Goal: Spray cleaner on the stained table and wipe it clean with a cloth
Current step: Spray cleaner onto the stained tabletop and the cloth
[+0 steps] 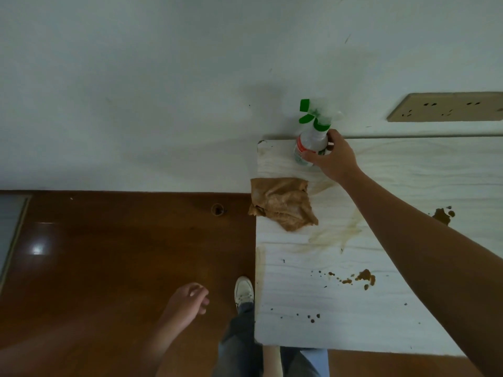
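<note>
Head view: one spray bottle [311, 142], one cloth [283, 204].

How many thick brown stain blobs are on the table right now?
2. The far blob lies just beyond the right forearm; the near blob lies closer to the person, among small specks. The forearm may hide more.

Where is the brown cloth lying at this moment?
In the head view, the cloth lies crumpled at the left edge of the table, just nearer than the spray bottle that the right hand grips.
</note>
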Demonstrator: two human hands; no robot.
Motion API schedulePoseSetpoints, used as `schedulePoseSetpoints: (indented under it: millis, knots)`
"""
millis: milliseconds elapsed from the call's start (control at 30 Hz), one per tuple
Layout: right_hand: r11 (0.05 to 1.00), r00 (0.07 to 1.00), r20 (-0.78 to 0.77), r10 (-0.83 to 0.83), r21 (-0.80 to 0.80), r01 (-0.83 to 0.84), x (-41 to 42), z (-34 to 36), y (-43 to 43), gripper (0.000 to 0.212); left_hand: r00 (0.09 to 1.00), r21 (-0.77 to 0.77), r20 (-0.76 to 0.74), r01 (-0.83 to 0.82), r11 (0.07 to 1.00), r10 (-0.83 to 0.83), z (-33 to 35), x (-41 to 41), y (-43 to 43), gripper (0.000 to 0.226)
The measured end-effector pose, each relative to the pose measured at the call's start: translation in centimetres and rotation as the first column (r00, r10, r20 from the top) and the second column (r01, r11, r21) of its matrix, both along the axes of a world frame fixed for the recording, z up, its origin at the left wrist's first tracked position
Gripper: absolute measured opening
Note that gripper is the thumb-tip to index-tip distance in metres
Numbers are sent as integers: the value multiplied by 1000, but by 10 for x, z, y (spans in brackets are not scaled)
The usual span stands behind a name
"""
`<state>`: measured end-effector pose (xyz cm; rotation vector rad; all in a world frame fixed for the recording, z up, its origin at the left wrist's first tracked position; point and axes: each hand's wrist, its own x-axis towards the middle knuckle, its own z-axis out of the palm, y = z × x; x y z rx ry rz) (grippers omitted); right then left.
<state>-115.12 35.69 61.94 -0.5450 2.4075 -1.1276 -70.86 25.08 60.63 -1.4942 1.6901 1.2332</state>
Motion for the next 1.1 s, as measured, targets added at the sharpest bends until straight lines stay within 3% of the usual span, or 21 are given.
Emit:
schedulePoseSetpoints:
  millis: [267,467,667,900,1000,1100]
  knots:
    - [1000,1000,-1,13,8,-13,5,2,3,72,996,-4,-40,-77,997,77,6,4,8,14]
    - [987,985,76,154,33,-156,5,8,9,75,994,-15,-54,-91,996,90,8,10,18,16]
    - [999,999,-23,48,4,-48,20,8,13,100,990,-22,-70,-124,992,122,11,13,30,16]
    - [1000,995,-101,14,21,-12,14,11,12,62,983,-20,-61,-176,984,175,16,18,42,18]
    - [997,989,-122,77,31,-74,10,12,14,64,979,-10,-60,-194,981,193,21,19,46,17]
    - [988,986,-60,156,29,-154,9,16,13,79,977,-23,-75,-200,980,198,24,18,48,17]
